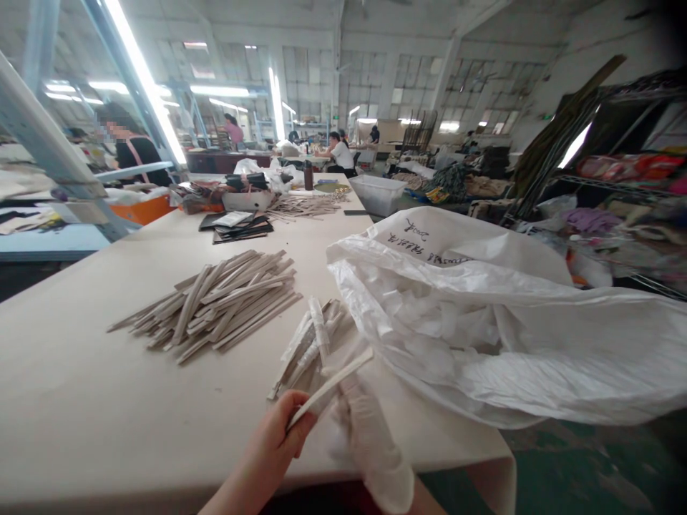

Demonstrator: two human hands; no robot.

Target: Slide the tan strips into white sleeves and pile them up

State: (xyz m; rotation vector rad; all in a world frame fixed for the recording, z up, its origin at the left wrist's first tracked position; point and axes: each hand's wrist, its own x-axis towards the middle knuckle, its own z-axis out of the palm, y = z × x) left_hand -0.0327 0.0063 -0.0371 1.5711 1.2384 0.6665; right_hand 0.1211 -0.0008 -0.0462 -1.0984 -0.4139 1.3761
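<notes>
Strips of a pale, flat material lie in two groups in the head view, and one more is in hand. The person's left hand [293,422] is closed around the lower end of a pale strip [337,381], pinching it between thumb and fingers. That strip slants up and to the right, its free end above the table [80,408], near the mouth of a large white sack [542,315].

The right hand [362,429] is just beside the strip, blurred and under a whitish covering that could be a glove or film; whether it grasps anything cannot be told.

Just beyond the hands is a small bunch [308,343], some of its pieces inside clear plastic. Farther to the left, a larger loose pile [215,304] spreads across the tabletop, its strips crossing at various angles. The sack sprawls open over the right side, filmy white material showing inside and dark handwriting on its upper flap.

Toward the far end are flat black pieces [244,227], a dark bottle [308,175] standing upright and more scattered strips [305,206]. A white bin [378,194] is beside the table, and a co-worker in a white top [342,154] sits beyond.
</notes>
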